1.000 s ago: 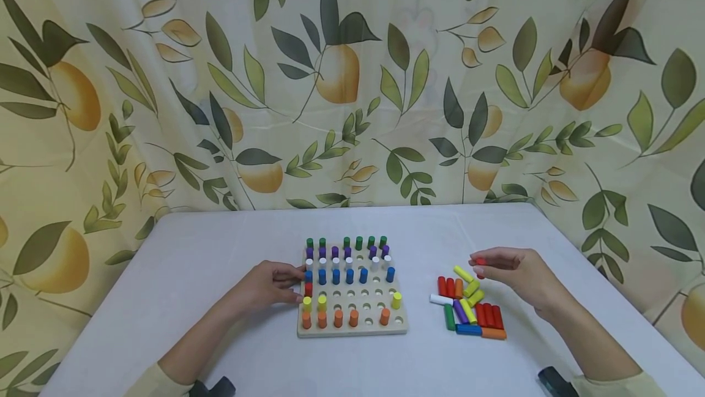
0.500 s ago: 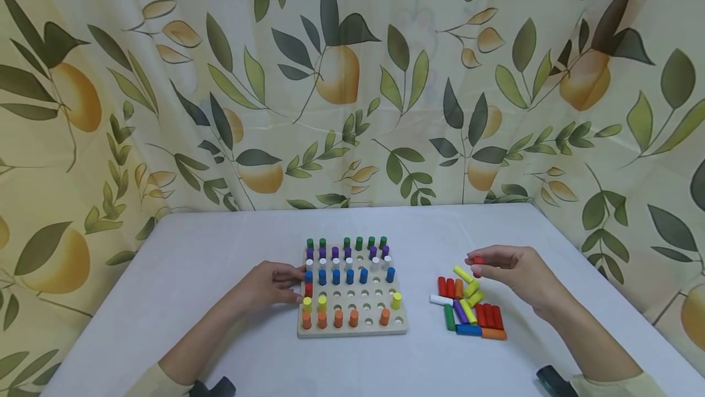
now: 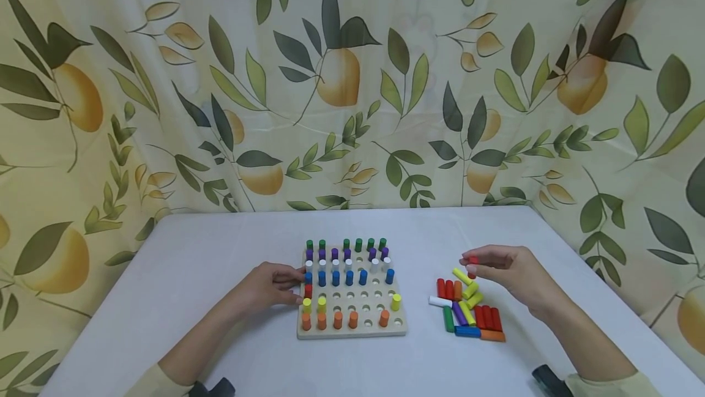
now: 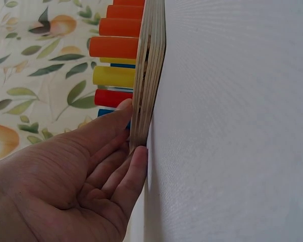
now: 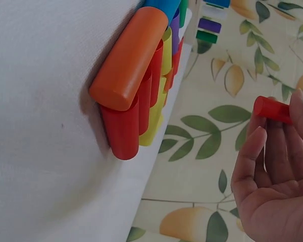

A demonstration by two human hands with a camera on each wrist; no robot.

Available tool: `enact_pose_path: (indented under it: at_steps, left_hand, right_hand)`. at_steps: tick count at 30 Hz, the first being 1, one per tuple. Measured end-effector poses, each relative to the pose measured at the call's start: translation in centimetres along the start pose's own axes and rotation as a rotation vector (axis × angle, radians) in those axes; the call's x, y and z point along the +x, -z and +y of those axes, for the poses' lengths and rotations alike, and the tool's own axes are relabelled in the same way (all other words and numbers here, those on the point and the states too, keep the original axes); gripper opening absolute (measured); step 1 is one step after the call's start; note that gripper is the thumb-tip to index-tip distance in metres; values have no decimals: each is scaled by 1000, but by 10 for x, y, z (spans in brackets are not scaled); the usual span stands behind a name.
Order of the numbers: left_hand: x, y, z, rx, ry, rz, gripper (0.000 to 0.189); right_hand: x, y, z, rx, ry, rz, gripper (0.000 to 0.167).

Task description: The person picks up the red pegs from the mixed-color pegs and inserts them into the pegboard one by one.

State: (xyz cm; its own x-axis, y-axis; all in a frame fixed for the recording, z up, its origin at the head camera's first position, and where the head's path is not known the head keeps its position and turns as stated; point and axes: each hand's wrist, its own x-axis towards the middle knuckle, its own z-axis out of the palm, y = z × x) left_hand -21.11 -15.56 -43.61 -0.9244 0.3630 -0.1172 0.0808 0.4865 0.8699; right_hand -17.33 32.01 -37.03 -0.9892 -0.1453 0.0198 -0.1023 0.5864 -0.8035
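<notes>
Between its thumb and fingers, my right hand [image 3: 509, 268] pinches a red peg [image 5: 271, 109], raised just above the far end of the loose peg pile. My left hand [image 3: 265, 285] touches the left edge of a wooden pegboard [image 4: 150, 75], its thumb tip close to a standing red peg [image 4: 113, 98]. Rows of green, purple, white, blue, yellow and orange pegs stand in the board, with open holes among them. That one red peg stands alone in its row, at the left end. Parts of the left fingers are hidden behind the board edge in the left wrist view.
Right of the board, loose pegs lie together on the white tablecloth [image 3: 231, 232]: several red pegs [image 3: 488, 318], several yellow pegs [image 3: 470, 290], a white peg [image 3: 439, 301], a blue peg [image 3: 467, 332] and others. A fruit-patterned curtain [image 3: 352, 140] hangs behind the table.
My right hand has drifted slightly left with the red peg. The left hand keeps its place at the board's edge, and the loose pegs lie as before.
</notes>
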Motion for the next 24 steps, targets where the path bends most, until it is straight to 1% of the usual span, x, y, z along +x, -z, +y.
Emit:
enact_pose_path:
  at_steps: [10, 16, 24]
  left_hand:
    - [0, -1, 0, 7, -4, 6, 36]
    - [0, 0, 1, 10, 4, 3, 36]
    - [-2, 0, 4, 4, 14, -2, 36]
  right_hand:
    - [5, -6, -7, 10, 4, -8, 37]
    - [7, -10, -11, 18, 26, -14, 35]
    - [8, -14, -15, 31, 28, -17, 34]
